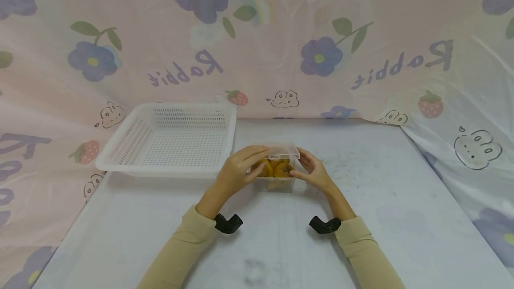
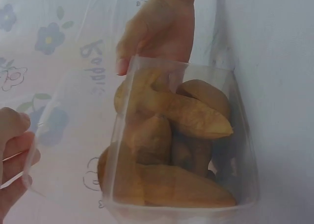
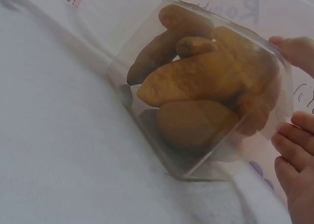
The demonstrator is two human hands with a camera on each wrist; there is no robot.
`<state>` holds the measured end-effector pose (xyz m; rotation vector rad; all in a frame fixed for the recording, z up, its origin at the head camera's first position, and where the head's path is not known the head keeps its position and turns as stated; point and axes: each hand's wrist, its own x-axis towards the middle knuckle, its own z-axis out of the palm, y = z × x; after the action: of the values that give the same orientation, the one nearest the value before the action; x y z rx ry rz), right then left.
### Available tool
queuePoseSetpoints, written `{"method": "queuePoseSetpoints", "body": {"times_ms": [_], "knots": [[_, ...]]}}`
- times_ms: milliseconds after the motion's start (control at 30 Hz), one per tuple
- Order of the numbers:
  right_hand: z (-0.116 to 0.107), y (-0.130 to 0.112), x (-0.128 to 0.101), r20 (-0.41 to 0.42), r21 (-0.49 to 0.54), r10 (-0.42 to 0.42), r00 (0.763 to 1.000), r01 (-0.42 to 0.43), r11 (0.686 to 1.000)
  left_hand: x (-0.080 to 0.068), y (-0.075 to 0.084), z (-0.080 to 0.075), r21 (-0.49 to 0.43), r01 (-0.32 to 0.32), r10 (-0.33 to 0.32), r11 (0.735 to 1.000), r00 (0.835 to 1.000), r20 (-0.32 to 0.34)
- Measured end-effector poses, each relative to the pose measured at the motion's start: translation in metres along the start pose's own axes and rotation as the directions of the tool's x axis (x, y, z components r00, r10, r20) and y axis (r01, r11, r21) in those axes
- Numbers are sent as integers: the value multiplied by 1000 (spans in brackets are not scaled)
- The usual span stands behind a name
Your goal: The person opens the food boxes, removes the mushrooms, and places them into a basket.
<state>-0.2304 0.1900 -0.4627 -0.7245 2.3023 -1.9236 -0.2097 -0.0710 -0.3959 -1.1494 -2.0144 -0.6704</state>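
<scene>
Your left hand (image 1: 237, 171) curls its fingers over the near left top edge of the clear lidded box (image 1: 278, 168), fingertips lying on the lid (image 1: 283, 150) and thumb against the left wall, so it has a light hold of the box. Your right hand (image 1: 315, 171) meets the box from the other side, fingers bent along the right wall and thumb touching the near right edge; it too holds the box. In the left wrist view the fingertips of that left hand (image 2: 14, 155) pinch the thin lid edge, and your right hand (image 2: 157, 30) shows beyond the box wall.

The box stands upright on the grey table (image 1: 401, 200), packed with brown, elongated bread-like pieces (image 3: 196, 82) that press up against its walls.

Taking the box as your landmark: the white perforated basket (image 1: 172, 139) sits just to its left and slightly farther from you, the basket's right rim near the box but apart from it. To the right of the box the table runs bare to its right edge. Behind the box the table ends at the flowered pink cloth (image 1: 281, 48). In front of the box, between your beige sleeves (image 1: 184, 244), lies open table
</scene>
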Motion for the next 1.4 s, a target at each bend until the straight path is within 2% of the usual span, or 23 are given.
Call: {"method": "queuePoseSetpoints", "body": {"times_ms": [133, 333, 433, 767, 1033, 1400], "knots": [[-1, 1, 0, 8, 7, 4, 1000, -4, 1000, -4, 4, -8, -10, -23, 23, 1000, 1000, -15], [-2, 1, 0, 5, 8, 7, 1000, -7, 1000, -8, 10, -17, 16, -104, 104, 994, 994, -29], [-2, 2, -1, 8, 12, 7, 1000, -7, 1000, -12, 10, -18, 26, -113, 114, 993, 993, -22], [-1, 4, -2, 23, 31, -9, 1000, 9, 999, -19, 11, -18, 58, -70, 69, 996, 997, 29], [-2, 6, -1, 21, 30, 27, 999, -27, 999, -12, 6, -17, 82, -15, 11, 997, 999, 51], [-1, 2, -1, 21, 39, -8, 1000, 7, 999, 3, -4, -14, 132, 29, -38, 991, 997, 65]]}}
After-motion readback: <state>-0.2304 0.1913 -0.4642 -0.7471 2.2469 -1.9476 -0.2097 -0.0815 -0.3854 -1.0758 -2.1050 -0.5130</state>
